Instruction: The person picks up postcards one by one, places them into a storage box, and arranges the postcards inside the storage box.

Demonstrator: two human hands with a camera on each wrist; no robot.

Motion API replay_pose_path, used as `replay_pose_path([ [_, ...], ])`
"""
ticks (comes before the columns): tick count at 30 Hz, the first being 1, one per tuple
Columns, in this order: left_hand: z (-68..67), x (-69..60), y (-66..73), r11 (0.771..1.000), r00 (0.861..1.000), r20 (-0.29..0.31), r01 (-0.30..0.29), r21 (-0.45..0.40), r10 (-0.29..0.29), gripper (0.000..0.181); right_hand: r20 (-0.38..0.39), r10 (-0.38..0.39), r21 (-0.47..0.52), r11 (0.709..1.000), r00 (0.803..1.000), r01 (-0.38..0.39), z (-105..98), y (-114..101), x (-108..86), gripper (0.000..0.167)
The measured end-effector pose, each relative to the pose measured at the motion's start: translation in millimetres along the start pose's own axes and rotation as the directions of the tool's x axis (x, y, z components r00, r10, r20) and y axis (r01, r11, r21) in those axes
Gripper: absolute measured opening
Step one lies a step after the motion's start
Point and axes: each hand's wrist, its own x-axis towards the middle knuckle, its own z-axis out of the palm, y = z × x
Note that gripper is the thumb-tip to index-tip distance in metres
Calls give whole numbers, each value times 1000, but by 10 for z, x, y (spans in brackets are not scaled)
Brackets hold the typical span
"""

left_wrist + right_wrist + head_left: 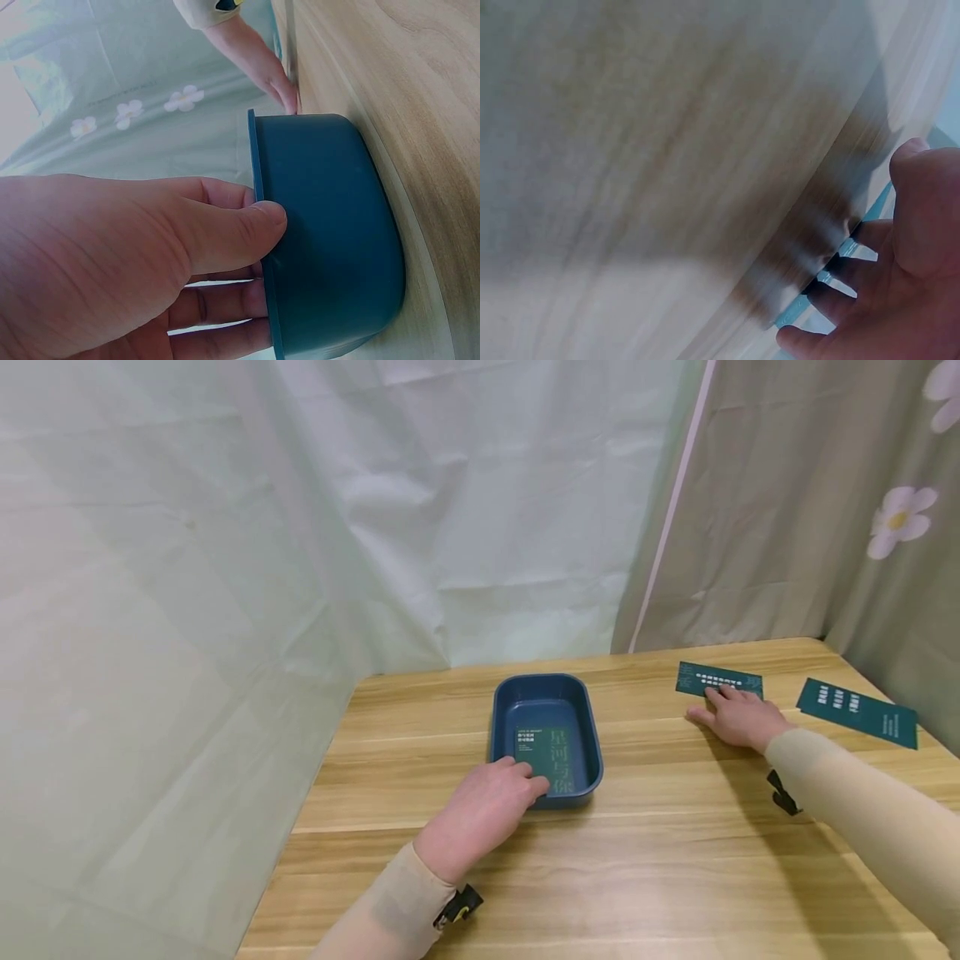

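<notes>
My left hand (487,810) grips the near rim of a deep blue rectangular tub (581,718). In the left wrist view, the thumb presses on the tub's outer wall (330,225) while the other fingers reach over the rim. Inside the tub lies a dark green printed card (551,747), partly covered by that hand. Over to the right, my right hand (738,718) rests its fingertips on another green card (693,675) lying flat on the table. Its thumb stands away from the card. The right wrist view shows just a thin edge of that card (791,309) under the fingers.
Farther right lie more green printed cards (862,714), apparently overlapping, near the right edge of the wooden table (645,868). A pale curtain (510,527) hangs behind the table and along its left side. A flowered curtain (892,602) hangs at the right.
</notes>
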Motion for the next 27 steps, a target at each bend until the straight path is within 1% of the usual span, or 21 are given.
replay_pose_path([
  [4,1,-6,2,1000,1000,-3,1,-2,-1,22,-13,-9,-14,1000,1000,8,10,-53,-47,84],
  [9,-8,-6,7,1000,1000,7,7,-15,-7,22,-30,-18,-45,999,999,17,61,-94,-84,84],
  [14,-20,-14,12,1000,1000,8,9,-20,-9,22,-45,-28,-68,997,999,25,101,-140,-133,80],
  [22,-11,-18,5,1000,1000,3,8,-21,-8,21,-92,-63,-80,995,994,56,188,-224,-239,78],
  [27,-8,-17,5,1000,1000,1,8,-20,-8,21,-98,-75,-86,994,992,67,204,-267,-295,77],
])
